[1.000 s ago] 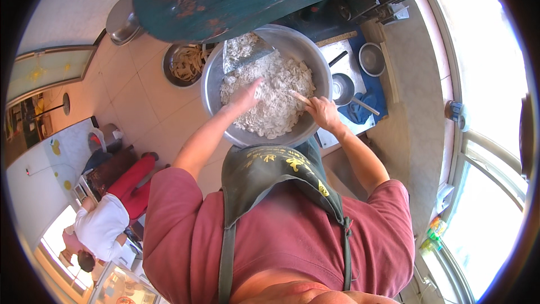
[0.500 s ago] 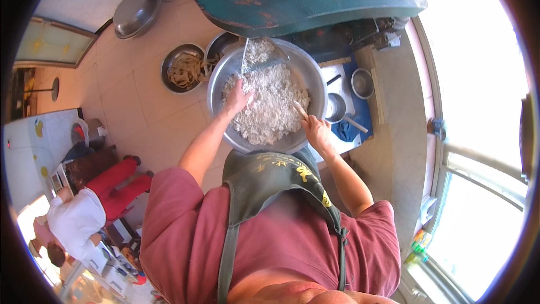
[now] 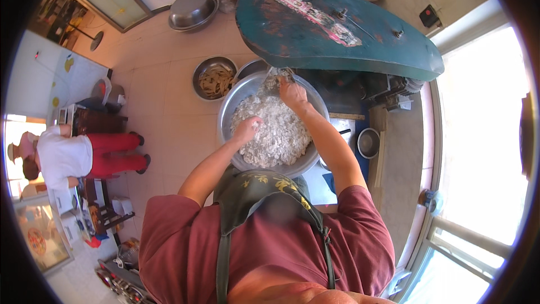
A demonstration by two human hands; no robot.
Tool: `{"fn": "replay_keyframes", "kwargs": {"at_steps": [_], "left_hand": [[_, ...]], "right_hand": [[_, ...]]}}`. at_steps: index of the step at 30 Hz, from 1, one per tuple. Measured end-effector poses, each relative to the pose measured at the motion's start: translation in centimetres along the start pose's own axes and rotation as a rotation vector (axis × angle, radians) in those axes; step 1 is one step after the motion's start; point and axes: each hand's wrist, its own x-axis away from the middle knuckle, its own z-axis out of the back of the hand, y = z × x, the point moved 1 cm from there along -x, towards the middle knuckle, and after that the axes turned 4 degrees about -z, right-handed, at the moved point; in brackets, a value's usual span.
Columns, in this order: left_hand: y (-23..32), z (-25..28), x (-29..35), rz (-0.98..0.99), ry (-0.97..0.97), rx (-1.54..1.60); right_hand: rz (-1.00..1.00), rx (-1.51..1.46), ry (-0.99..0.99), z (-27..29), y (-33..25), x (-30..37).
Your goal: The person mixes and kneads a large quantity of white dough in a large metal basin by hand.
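A large metal basin (image 3: 228,114) full of white flaky pieces (image 3: 275,135) sits in front of me, below a big teal machine (image 3: 337,28). My left hand (image 3: 246,130) rests on the white pile at its left side, fingers curled into it. My right hand (image 3: 292,93) reaches to the far rim of the basin, under the machine's edge, gripping a clump of the white stuff where it drops in. I wear a dark red shirt and a green apron.
A smaller metal bowl of tan strips (image 3: 214,77) stands on the tiled floor to the left. Two empty steel basins (image 3: 192,10) lie further back. A small pot (image 3: 368,142) sits at the right. A person in a white top and red trousers (image 3: 84,155) is at the far left.
My right hand has moved from the near right part of the pile up to the basin's far rim under the machine. My left hand slid nearer and lower on the pile.
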Motion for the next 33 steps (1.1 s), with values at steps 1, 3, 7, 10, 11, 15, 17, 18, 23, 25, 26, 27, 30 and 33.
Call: {"fn": "replay_keyframes", "kwargs": {"at_steps": [1,3,7,10,11,15,17,18,23,25,26,27,30,33], "left_hand": [[-0.5,-0.2,0.3,-0.017,0.058,-0.034],[-2.0,0.1,1.4,-0.037,0.186,-0.107],[-0.8,-1.4,1.0,-0.144,0.325,-0.211],[-0.2,-2.3,-0.4,-0.108,0.278,-0.109],[0.1,-2.5,-0.6,-0.052,0.229,-0.036],[0.5,-0.6,0.1,-0.06,0.005,-0.25],[-3.6,-2.2,1.9,-0.276,0.002,-0.448],[-4.1,-3.0,2.6,-0.313,-0.003,-0.47],[-3.9,-2.4,2.5,-0.261,-0.021,-0.374],[-3.6,-1.9,3.0,-0.172,-0.077,-0.343],[-3.4,-1.7,2.9,-0.131,-0.104,-0.328],[-2.9,-1.9,2.6,-0.161,-0.073,-0.273],[-1.7,-2.9,1.5,-0.249,-0.034,-0.162],[-1.3,-2.1,1.4,-0.119,-0.048,-0.026]], "right_hand": [[-0.002,0.004,0.004,-0.1,-0.2,-0.6],[0.057,0.032,-0.044,-0.1,-2.3,1.8],[0.157,-0.021,-0.026,-1.6,-2.4,3.0],[0.044,0.02,0.004,-1.7,-1.1,-1.1],[-0.011,0.034,-0.026,-1.6,-0.4,-1.8],[0.022,0.015,-0.017,2.2,0.0,1.5],[-0.011,0.056,0.003,1.7,0.6,2.3],[-0.03,0.065,-0.028,1.0,1.0,2.3],[-0.036,0.047,-0.048,1.5,-0.4,0.3],[-0.018,0.043,-0.098,2.7,-2.1,1.6],[0.015,0.05,-0.122,2.9,-3.1,2.0],[0.034,0.061,-0.151,3.0,-3.5,2.6],[-0.026,0.087,-0.058,0.2,-1.5,-0.5],[-0.056,0.08,-0.078,1.8,-3.2,-0.5]]}}
